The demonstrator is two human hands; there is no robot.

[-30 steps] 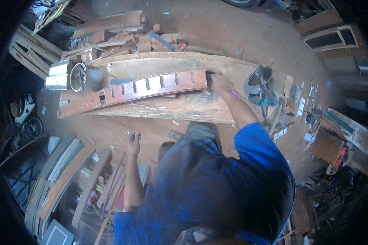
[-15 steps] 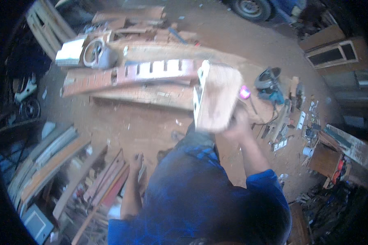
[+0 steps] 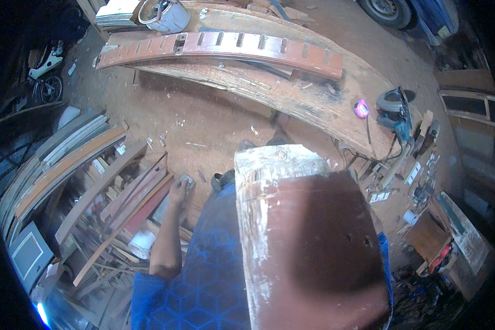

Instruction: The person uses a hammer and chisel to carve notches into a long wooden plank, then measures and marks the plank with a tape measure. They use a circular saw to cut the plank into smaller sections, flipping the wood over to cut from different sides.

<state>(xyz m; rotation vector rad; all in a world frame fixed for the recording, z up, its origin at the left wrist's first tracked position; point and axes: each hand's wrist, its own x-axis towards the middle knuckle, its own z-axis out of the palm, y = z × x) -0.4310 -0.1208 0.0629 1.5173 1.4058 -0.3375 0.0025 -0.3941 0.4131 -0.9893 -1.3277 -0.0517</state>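
Note:
A thick wooden board (image 3: 330, 231) stands up close in front of my body, its end toward the workbench. One face is reddish-brown, and its worn edge is pale with flaking white. My right hand and forearm are hidden behind it, with only a bit of blue sleeve showing beside it. My left hand (image 3: 177, 191) hangs low at my left side with its fingers curled in. A small greyish thing shows at the fingertips, too small to name. Leaning wood pieces (image 3: 140, 201) lie near this hand.
Ahead stands a wooden workbench (image 3: 324, 118) carrying a long slotted red-brown beam (image 3: 231, 47), a bucket (image 3: 168, 16), a pink tape measure (image 3: 361, 109) and a teal power tool (image 3: 402, 129). Stacked planks (image 3: 74, 170) are at left. A vehicle wheel (image 3: 388, 11) shows at far right.
The board has come down from over the bench, close in front of me, now covering my right hand. The bench appears farther up in view. My left hand stays low.

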